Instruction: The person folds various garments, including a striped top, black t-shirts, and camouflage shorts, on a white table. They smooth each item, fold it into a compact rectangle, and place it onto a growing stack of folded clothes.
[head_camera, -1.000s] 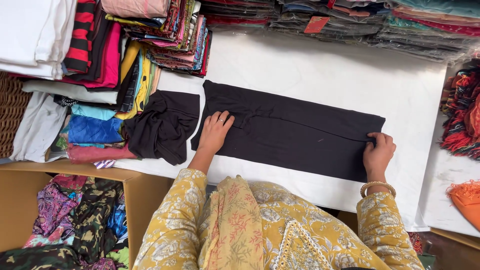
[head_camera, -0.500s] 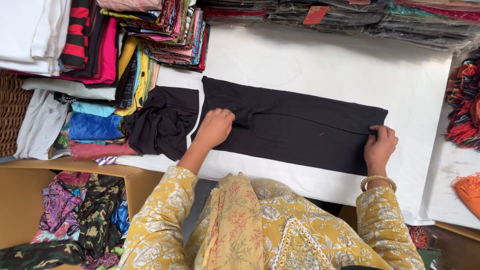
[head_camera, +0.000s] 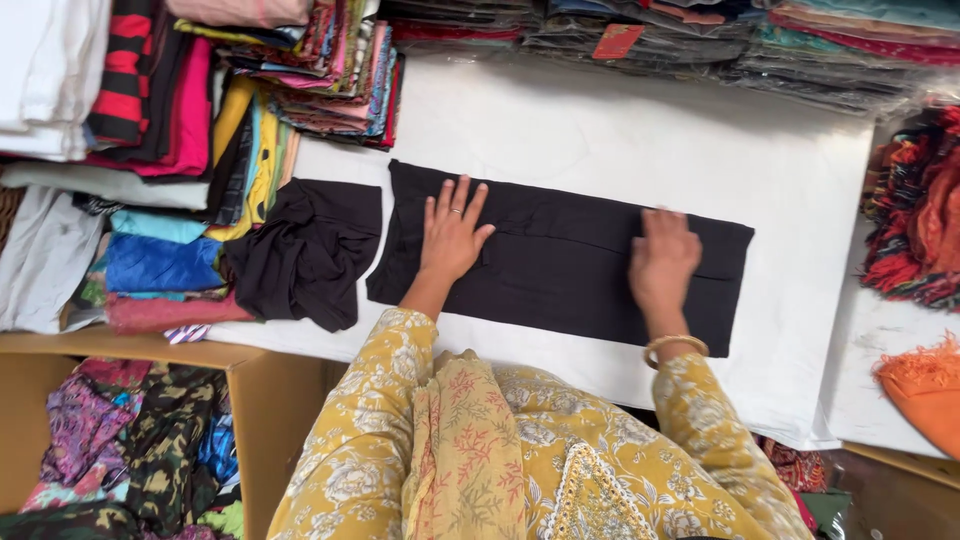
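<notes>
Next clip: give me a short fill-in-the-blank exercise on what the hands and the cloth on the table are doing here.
1. Both hands lie flat on a long folded cloth whose colour is ____.
2. The left hand wears a ____ on one finger.
3. The right hand has a gold ____ at the wrist.
4. The crumpled dark garment lies to the ____ of the folded cloth.

Missing words: black; ring; bangle; left
</notes>
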